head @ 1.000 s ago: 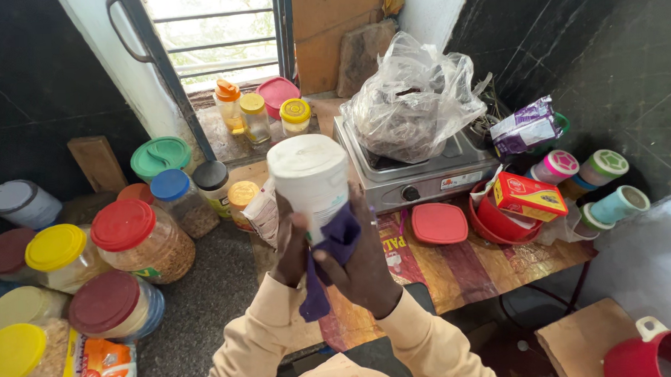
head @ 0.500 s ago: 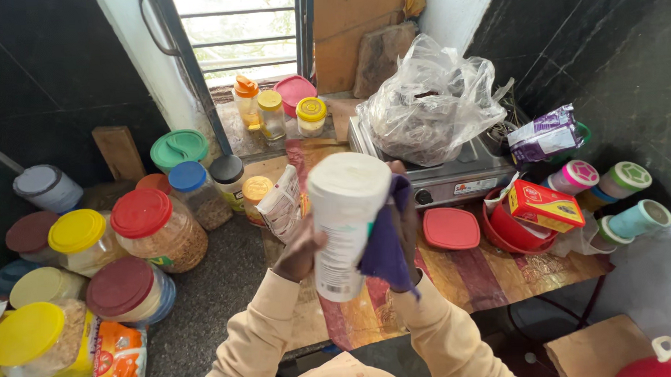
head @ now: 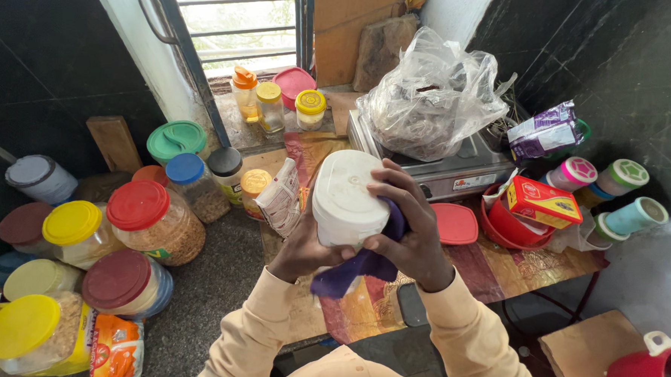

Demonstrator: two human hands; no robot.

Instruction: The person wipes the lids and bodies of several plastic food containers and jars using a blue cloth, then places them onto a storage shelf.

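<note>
Both hands were on the white jar (head: 349,198), held up over the patterned table mat (head: 505,268), in front of the stove (head: 455,172).

Left hand (head: 304,246) gripped the jar from below and the side, fingers curled around it; most of that grip was hidden behind the jar. Right hand (head: 409,230) had its fingers wrapped over the jar's right side, pressing a purple cloth (head: 361,266) against it. The cloth trailed down under the jar between the two wrists.

Change from the earlier frames: a second before, the jar stood upright in the hands with the cloth hanging low at its base. Half a second before, it was tilted with the cloth up along the right side. At this point the jar was tipped over further, so one flat round end faced the camera, and the cloth sat at the lower right edge. Judging by that, the cloth was travelling around the jar's surface as the jar got turned, and most of the side had been covered.

Around it: a small packet (head: 281,197) just left of the jar, a red-lidded jar (head: 156,223) and a yellow-lidded jar (head: 77,234) well left on the dark counter, a flat red lid (head: 455,223) just right of the right hand, and a plastic bag (head: 433,94) on the stove.
</note>
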